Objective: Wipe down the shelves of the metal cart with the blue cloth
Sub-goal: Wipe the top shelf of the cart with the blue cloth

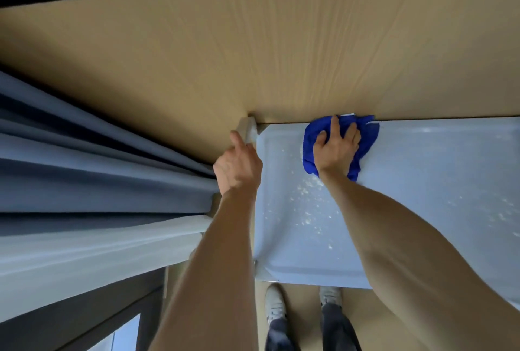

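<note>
Two bare hands work at the top shelf (422,196) of the metal cart, seen from above. The right hand (336,151) lies flat on the blue cloth (311,151), palm down and fingers spread, pressing it against the shelf rather than pinching it. The cloth is bunched beneath the palm and spills out on both sides of the hand, and its far edge touches the back lip of the shelf, near the far left corner. The index finger points toward that back edge.

The left hand (237,166) is curled around the cart's pale corner post (247,130) at the shelf's left edge, with the thumb stretched up along the post; how tightly it holds I cannot tell.

Pale specks and smears (305,198) dot the shelf surface just nearer the person than the cloth, between the two forearms. Fainter specks lie further right.

Grey curtains (84,168) hang to the left of the cart, and a tan wood-grain wall (253,41) stands behind it. Below the shelf's near edge two white shoes (275,304) show on the floor.
</note>
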A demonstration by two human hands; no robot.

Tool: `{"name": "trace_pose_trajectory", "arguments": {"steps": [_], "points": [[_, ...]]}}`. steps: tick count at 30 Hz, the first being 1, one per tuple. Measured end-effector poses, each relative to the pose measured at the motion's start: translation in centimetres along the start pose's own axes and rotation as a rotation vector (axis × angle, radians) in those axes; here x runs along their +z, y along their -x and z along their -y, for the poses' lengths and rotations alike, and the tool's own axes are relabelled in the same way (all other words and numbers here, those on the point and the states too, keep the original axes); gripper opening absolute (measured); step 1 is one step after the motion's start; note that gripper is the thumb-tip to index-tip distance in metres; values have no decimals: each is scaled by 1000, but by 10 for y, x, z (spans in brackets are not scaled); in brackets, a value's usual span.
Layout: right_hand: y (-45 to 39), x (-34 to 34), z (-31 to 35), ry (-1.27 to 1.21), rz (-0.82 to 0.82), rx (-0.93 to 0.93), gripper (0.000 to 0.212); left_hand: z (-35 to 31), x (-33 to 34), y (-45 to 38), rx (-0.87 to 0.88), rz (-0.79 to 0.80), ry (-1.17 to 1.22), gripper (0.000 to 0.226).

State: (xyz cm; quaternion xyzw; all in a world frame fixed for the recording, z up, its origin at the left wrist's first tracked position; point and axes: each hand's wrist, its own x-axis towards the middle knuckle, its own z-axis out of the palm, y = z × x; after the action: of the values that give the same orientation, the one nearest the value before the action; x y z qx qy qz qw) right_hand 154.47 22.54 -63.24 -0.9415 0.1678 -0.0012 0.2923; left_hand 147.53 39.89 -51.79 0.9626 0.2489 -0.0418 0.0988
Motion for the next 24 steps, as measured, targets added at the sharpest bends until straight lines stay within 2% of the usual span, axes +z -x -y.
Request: {"name": "trace_pose_trajectory", "arguments": {"steps": [4, 8, 10, 12, 15, 18, 20, 22, 24], "points": [[25, 0, 5, 221, 38, -208, 48, -2, -3, -1, 5, 17, -13, 30], [145, -3, -18, 298, 121, -370, 42, -2, -1, 0, 1, 31, 30, 34], [209, -8, -40, 305, 160, -386, 45, -2, -6, 2, -21, 41, 47, 35], [235, -14, -50, 341, 223, -365, 48, -3, -10, 4, -37, 53, 79, 34], [201, -10, -38, 366, 270, -420, 48, -2, -10, 1, -45, 46, 136, 31], [120, 18, 6, 351, 193, -474, 46, 1, -6, -3, -64, 66, 119, 31], [69, 39, 48, 302, 190, -389, 48, 2, -1, -6, -61, 89, 111, 34], [58, 57, 81, 301, 192, -250, 46, 1, 2, -9, -55, 89, 94, 37], [88, 56, 85, 345, 225, -302, 48, 2, -1, -8, -57, 109, 87, 38]]}}
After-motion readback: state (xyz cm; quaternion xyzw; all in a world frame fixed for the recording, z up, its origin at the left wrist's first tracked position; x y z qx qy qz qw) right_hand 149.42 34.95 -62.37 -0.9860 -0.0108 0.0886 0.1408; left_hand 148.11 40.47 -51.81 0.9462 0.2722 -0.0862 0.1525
